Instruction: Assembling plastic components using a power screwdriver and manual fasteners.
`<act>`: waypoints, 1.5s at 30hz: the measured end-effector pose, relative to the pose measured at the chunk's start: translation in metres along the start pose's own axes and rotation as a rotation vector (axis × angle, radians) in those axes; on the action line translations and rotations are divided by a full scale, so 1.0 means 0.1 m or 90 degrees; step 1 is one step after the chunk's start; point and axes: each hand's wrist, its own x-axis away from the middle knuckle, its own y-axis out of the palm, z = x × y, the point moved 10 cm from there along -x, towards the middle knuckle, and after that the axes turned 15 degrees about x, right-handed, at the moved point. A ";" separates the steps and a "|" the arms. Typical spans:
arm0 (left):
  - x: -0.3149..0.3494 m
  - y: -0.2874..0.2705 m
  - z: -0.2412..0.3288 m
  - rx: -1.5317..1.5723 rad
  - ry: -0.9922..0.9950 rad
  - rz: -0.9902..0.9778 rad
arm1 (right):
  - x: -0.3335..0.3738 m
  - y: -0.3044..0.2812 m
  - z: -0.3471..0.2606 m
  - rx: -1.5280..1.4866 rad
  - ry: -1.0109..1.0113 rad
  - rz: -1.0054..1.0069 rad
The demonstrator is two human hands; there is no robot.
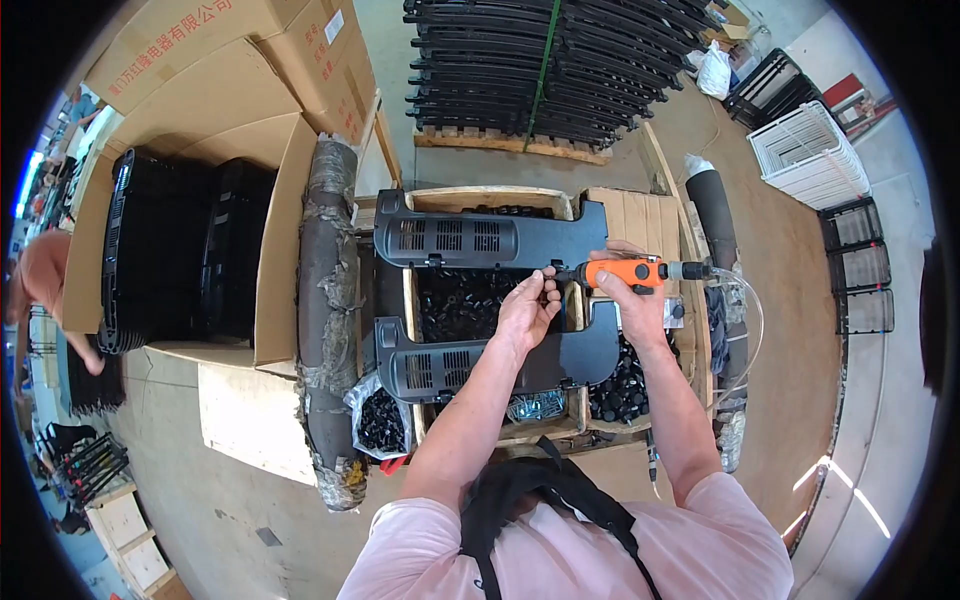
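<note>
My right hand (pixel 637 305) is wrapped around an orange air screwdriver (pixel 618 273), which lies level with its tip to the left. At that tip my left hand (pixel 528 312) has its fingertips pinched together; whatever is between them is too small to make out. Both hands are over the gap between two black plastic panels with slotted vents. The farther panel (pixel 545 238) and the nearer panel (pixel 575 362) rest across a wooden compartment box (pixel 410 290). Small black parts (pixel 460 305) fill the compartment between them. A clear air hose (pixel 760 310) curves from the tool's rear.
Left of the box stands a wrapped roller (pixel 330 250), beyond it a carton (pixel 280 240) of black panels. A bag of black parts (pixel 382 420) and metal screws (pixel 537 405) are close by. Black parts are stacked on a pallet (pixel 480 145). Another person (pixel 45 290) bends at far left.
</note>
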 end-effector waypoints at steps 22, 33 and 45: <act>-0.03 -0.46 0.27 -0.092 0.083 0.188 | -0.16 0.04 0.13 0.077 -0.005 0.026; -0.10 -0.46 0.68 -0.258 0.139 0.241 | -0.24 0.17 0.22 0.108 -0.019 0.000; -0.10 -0.41 0.77 -0.328 0.255 0.253 | -0.29 0.47 0.09 0.261 -0.077 -0.072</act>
